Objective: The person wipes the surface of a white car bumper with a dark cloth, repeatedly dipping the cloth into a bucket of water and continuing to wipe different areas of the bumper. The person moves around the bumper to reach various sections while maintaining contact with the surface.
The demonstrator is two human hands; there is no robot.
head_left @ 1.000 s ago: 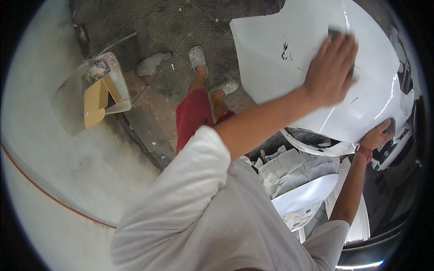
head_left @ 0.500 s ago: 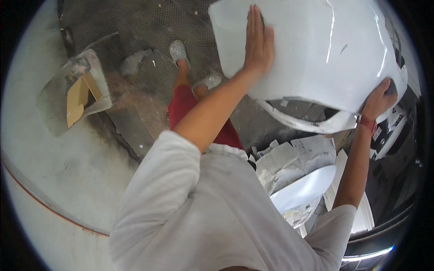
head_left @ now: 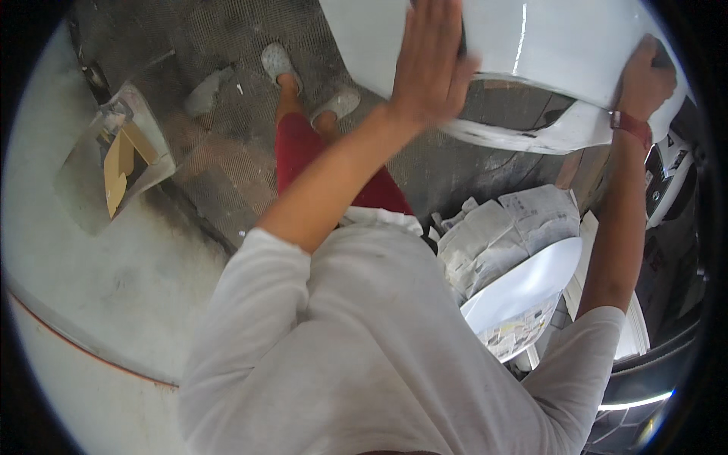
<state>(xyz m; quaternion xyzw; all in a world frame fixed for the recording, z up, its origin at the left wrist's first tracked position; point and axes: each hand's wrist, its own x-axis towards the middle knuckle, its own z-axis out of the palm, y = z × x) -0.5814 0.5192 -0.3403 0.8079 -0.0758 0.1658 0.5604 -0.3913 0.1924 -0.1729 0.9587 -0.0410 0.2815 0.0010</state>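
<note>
A glossy white car bumper (head_left: 561, 38) spans the top right, with a long opening near its lower edge. My left hand (head_left: 431, 68) lies over its left part, fingers outstretched and the thumb apart. A dark edge shows beside those fingers; whether it is a pad or a shadow I cannot tell. My right hand (head_left: 644, 83) curls over the bumper's right end, a red band at its wrist. Something dark shows between its thumb and fingers, too small to make out.
Paper-covered parts (head_left: 493, 235) and a smooth white panel (head_left: 531, 284) lie below the bumper. At left, a folded brown cardboard piece (head_left: 125, 167) rests on a clear curved sheet (head_left: 83, 182). A pale wide surface (head_left: 98, 280) fills the left side. My feet stand on textured dark flooring (head_left: 205, 53).
The bumper sits higher in the view, and my right hand appears higher with it. My left hand has slid along the bumper toward its opening. My view has shifted slightly.
</note>
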